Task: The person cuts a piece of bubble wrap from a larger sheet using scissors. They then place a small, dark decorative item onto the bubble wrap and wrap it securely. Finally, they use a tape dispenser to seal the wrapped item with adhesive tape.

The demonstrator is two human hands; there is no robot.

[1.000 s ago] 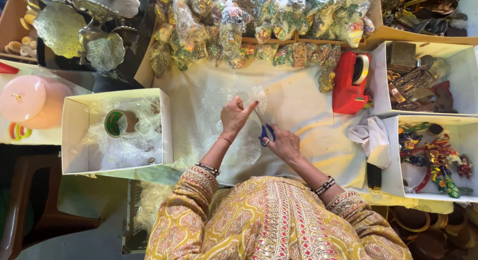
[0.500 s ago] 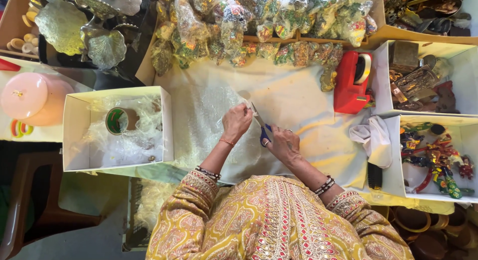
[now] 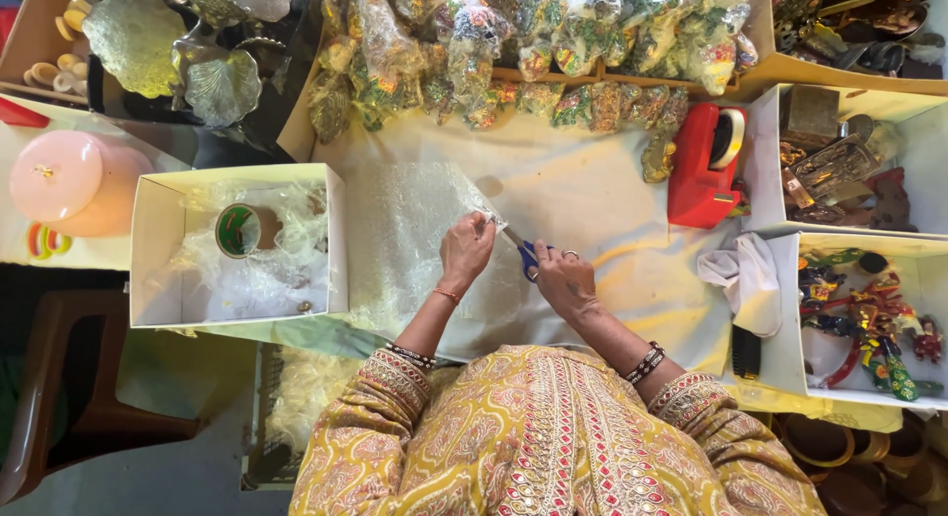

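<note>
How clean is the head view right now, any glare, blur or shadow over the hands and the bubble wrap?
Head view: sharp, evenly lit. Left hand and right hand unblurred, scissors crisp. Bubble wrap shows soft sheen, no blown glare. Only faint shadows. Edges bend slightly, wide-lens distortion.

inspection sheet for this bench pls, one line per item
Surface: table under pale cloth, crowded edges.
Job's things: bubble wrap flat on cloth; blue scissors at its right edge.
Clutter: open box with tape roll; red dispenser; wrapped packets; pink candle; figurine boxes.
Grips: left hand pinches wrap; right hand holds scissors.
Cables: nothing seen.
Surroundings: brown chair, lower left.
</note>
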